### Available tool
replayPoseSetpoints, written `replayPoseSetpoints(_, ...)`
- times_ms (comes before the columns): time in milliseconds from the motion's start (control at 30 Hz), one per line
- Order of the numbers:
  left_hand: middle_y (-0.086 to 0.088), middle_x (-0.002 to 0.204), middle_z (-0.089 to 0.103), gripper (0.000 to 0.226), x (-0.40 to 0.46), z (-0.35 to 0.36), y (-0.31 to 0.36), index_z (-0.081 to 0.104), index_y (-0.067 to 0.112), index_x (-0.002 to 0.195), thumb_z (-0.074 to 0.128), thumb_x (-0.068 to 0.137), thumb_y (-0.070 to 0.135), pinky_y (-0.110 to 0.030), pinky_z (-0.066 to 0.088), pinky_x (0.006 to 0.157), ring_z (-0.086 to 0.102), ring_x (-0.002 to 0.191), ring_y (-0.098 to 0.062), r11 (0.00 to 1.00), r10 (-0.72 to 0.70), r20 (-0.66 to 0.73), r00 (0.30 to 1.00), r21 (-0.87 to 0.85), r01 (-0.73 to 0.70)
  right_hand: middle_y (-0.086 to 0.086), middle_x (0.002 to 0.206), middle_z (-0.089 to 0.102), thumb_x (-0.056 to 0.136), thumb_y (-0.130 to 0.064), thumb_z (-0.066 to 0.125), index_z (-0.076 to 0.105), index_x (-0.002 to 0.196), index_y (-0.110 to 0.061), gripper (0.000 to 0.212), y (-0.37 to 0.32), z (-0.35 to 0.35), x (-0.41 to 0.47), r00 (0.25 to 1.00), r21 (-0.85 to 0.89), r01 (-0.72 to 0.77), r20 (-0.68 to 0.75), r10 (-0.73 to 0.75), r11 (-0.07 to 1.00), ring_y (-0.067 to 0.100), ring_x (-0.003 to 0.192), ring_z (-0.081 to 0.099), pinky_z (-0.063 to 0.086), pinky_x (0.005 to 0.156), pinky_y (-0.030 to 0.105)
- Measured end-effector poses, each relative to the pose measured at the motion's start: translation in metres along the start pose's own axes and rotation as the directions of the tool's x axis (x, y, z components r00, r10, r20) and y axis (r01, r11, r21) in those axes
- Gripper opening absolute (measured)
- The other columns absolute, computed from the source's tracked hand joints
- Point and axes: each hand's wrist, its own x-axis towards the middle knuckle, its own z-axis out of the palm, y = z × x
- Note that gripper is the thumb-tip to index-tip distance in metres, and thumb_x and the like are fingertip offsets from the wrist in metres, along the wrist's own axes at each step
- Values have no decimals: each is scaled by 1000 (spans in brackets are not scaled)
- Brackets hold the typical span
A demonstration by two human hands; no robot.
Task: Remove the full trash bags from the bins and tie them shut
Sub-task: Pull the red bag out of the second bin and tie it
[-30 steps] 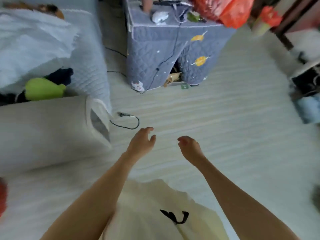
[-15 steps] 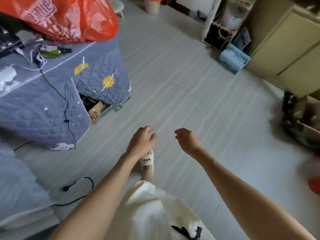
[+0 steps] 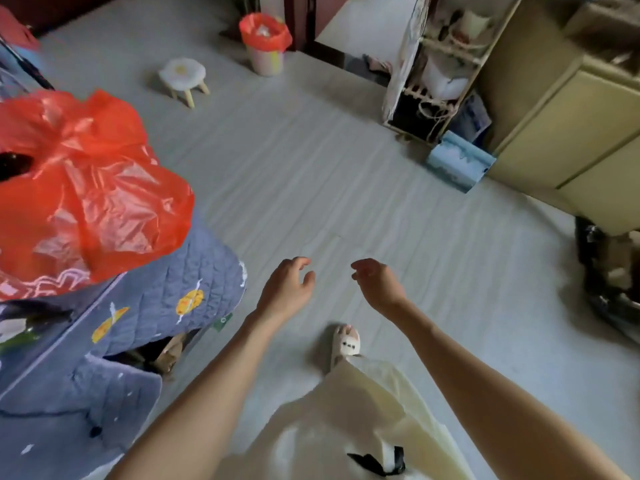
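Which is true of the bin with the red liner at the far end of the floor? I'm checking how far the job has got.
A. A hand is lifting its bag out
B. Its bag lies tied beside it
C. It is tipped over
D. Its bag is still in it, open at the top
D: the red bag still lines the upright bin, mouth open, while the left hand and right hand hang empty, far from it.

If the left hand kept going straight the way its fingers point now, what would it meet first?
Nothing close: the left hand, open and empty, points up-frame over bare floor. Carried on, that line runs toward the bin lined with a red bag at the far wall, though depth is hard to judge.
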Motion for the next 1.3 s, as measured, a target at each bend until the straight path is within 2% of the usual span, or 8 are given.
replayPoseSetpoints(267, -9, 123, 58, 34, 206, -38, 51, 54, 13, 119, 52, 88, 26, -27, 39, 91, 54, 114, -24, 999, -45, -46, 998, 9, 46, 16, 119, 62, 87, 0, 42, 61, 113, -4, 32, -59, -46, 217, 997, 18, 40, 65, -41, 999, 31, 111, 57, 44, 93, 32)
replayPoseSetpoints(300, -9, 124, 58, 34, 274, -63, 70, 54, 13, 119, 51, 88, 27, -26, 39, 91, 54, 114, -24, 998, -63, -66, 996, 20, 64, 15, 120, 62, 87, -2, 43, 61, 113, -5, 31, -90, -62, 288, 997, 31, 39, 64, -41, 999, 31, 112, 57, 43, 94, 32)
replayPoseSetpoints(433, -6, 125, 57, 35, 367, -112, 99, 53, 15, 121, 49, 89, 30, -25, 37, 91, 52, 116, -21, 996, -81, -97, 992, 29, 84, 11, 120, 63, 88, -8, 47, 63, 111, -12, 29, -151, -85, 386, 994, -26, 70, 88, -67, 997, 29, 112, 56, 42, 95, 31)
replayPoseSetpoints(567, -9, 124, 58, 35, 457, -159, 102, 53, 13, 121, 50, 89, 26, -31, 39, 98, 51, 117, -24, 992, -112, -150, 982, 36, 118, 9, 121, 63, 88, -9, 48, 63, 111, -12, 27, -208, -86, 481, 985, -41, 109, 139, -102, 993, 27, 113, 56, 41, 94, 28)
replayPoseSetpoints(733, -10, 125, 58, 35, 603, -220, 75, 53, 12, 122, 51, 89, 24, -28, 37, 96, 52, 117, -24, 990, -132, -176, 975, 31, 140, 8, 123, 62, 89, -8, 48, 63, 111, -10, 27, -286, -68, 627, 975, -76, 175, 151, -163, 982, 25, 115, 55, 38, 94, 24)
replayPoseSetpoints(1033, -11, 122, 58, 32, 894, -408, 75, 53, 11, 120, 49, 90, 22, -28, 38, 92, 52, 115, -24, 996, -80, -158, 984, 21, 84, 14, 116, 64, 89, -6, 45, 62, 111, -9, 28, -491, -58, 883, 993, 52, 39, 105, -44, 998, 30, 108, 58, 43, 89, 28)
replayPoseSetpoints(1167, -11, 123, 57, 31, 999, -460, 76, 54, 12, 119, 50, 90, 21, -29, 39, 93, 53, 114, -24, 995, -98, -110, 989, -7, 98, 17, 111, 66, 88, -3, 43, 62, 109, -8, 29, -548, -60, 975, 997, 129, -15, 73, 6, 991, 32, 99, 61, 45, 79, 28)
replayPoseSetpoints(1300, -9, 124, 58, 31, 1126, -499, 68, 53, 14, 120, 50, 90, 21, -30, 38, 95, 53, 114, -24, 994, -106, -61, 993, 15, 107, 21, 115, 63, 88, -2, 42, 61, 111, -4, 30, -592, -52, 1099, 997, 183, -57, 57, 47, 981, 26, 92, 56, 45, 87, 35)
